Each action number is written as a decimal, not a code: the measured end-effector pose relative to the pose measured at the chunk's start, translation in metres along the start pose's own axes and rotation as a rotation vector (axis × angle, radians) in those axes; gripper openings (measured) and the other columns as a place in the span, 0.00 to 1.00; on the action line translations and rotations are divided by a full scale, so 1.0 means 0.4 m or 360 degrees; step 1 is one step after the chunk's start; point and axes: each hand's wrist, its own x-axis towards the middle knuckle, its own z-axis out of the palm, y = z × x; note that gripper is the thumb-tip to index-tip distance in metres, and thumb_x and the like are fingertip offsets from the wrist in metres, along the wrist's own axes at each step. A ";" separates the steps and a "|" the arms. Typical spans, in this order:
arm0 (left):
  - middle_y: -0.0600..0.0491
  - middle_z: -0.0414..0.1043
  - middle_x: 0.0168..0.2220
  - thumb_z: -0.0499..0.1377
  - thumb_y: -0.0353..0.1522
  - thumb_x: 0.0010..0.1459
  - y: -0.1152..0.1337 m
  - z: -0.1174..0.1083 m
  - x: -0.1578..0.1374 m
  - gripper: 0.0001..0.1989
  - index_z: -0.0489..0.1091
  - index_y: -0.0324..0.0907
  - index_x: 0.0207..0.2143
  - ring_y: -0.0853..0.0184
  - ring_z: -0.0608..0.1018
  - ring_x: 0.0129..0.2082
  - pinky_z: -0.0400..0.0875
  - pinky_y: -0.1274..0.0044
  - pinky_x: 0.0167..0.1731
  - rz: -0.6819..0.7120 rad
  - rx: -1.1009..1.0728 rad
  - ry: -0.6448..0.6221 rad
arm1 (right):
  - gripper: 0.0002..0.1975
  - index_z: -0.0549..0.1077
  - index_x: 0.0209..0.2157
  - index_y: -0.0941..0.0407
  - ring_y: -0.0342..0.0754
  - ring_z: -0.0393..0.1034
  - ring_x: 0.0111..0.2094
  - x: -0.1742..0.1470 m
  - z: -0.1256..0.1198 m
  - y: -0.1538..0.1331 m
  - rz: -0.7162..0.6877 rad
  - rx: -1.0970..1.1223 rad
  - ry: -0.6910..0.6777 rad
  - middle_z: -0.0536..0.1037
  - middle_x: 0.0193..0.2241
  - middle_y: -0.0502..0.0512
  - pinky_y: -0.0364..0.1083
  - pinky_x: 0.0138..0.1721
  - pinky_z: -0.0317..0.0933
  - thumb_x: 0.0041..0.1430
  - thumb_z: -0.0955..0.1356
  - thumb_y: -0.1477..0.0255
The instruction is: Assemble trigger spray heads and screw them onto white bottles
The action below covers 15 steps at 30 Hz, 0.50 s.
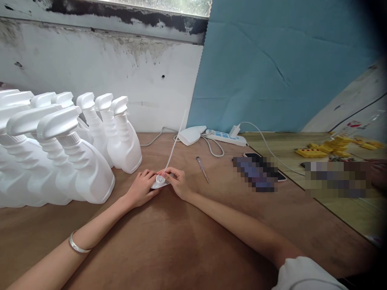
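Both hands hold a white trigger spray head [160,180] low over the brown tabletop, with its round collar facing me. A long thin white dip tube [176,139] slants up and away from it. My left hand [142,187] closes over the left side of the spray head. On the other side my right hand [179,183] pinches it near the collar, thumb and fingers together. Parts of the spray head are hidden under the fingers. A small screwdriver [202,169] lies on the table to the right of my right hand.
Several white spray bottles [95,173] crowd the left side. Behind my hands lie a white tapered object [192,135], a grey cable [217,154] and a power strip [226,137]. Phones [279,174], partly blurred, lie right; yellow pieces [320,150] sit beyond, near another person's hand [379,171].
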 end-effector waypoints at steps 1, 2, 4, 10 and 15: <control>0.48 0.66 0.45 0.51 0.36 0.56 0.001 -0.001 0.000 0.14 0.63 0.40 0.43 0.59 0.64 0.43 0.59 0.68 0.39 0.0000 -0.0001 -0.0001 | 0.10 0.74 0.29 0.56 0.44 0.69 0.32 0.000 0.000 0.000 0.0007 -0.0015 0.0007 0.77 0.30 0.53 0.42 0.34 0.60 0.54 0.65 0.66; 0.48 0.66 0.45 0.51 0.36 0.56 0.002 -0.001 0.000 0.14 0.63 0.40 0.44 0.59 0.64 0.43 0.59 0.68 0.39 0.0000 -0.0002 -0.0003 | 0.10 0.74 0.29 0.56 0.44 0.69 0.31 0.000 0.000 0.000 0.0011 -0.0029 0.0014 0.77 0.29 0.53 0.42 0.33 0.60 0.54 0.65 0.65; 0.48 0.66 0.45 0.51 0.35 0.56 0.003 -0.003 0.000 0.14 0.63 0.40 0.44 0.58 0.64 0.43 0.59 0.68 0.39 -0.0001 -0.0002 -0.0005 | 0.10 0.74 0.29 0.57 0.43 0.68 0.30 0.000 0.000 0.000 0.0018 -0.0054 0.0030 0.76 0.29 0.52 0.42 0.32 0.59 0.54 0.65 0.65; 0.48 0.66 0.44 0.50 0.35 0.56 0.004 -0.006 0.001 0.14 0.63 0.40 0.44 0.58 0.64 0.43 0.59 0.68 0.39 -0.0004 0.0007 -0.0008 | 0.12 0.74 0.29 0.57 0.43 0.67 0.29 0.001 0.002 0.003 0.0014 -0.0134 0.0017 0.76 0.27 0.52 0.41 0.30 0.59 0.54 0.65 0.64; 0.47 0.66 0.44 0.51 0.35 0.56 0.005 -0.006 0.000 0.14 0.62 0.40 0.44 0.58 0.64 0.43 0.59 0.69 0.39 -0.0001 0.0014 -0.0007 | 0.11 0.72 0.29 0.57 0.44 0.67 0.30 -0.004 0.003 -0.010 -0.0159 -0.0382 0.0013 0.75 0.28 0.53 0.43 0.33 0.60 0.57 0.62 0.66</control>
